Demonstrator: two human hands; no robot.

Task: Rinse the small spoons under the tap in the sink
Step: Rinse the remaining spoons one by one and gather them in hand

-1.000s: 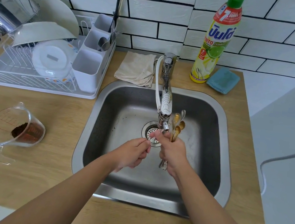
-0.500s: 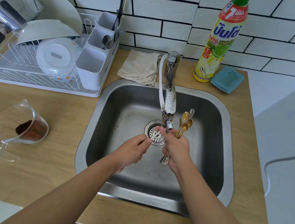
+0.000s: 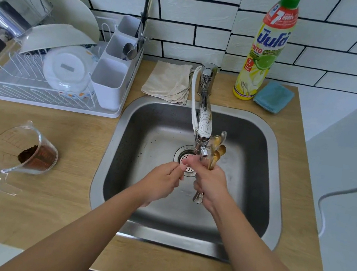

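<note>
Over the brushed-steel sink [image 3: 254, 192], right hand [image 3: 210, 184] clenched round a bundle of small gold and silver spoons [image 3: 216, 151], bowls up beside the chrome tap [image 3: 203, 125], handle ends poking out below the palm. Left hand [image 3: 161, 182] curled, fingertips pinched together at the right thumb; impossible to tell whether anything is held. Farther back, rumpled beige cloth [image 3: 169, 82], glossy yellow detergent bottle [image 3: 264, 53].

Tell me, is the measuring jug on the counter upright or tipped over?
Tipped: the measuring jug lies on its side, brown grounds pooled against its lower wall.
</note>
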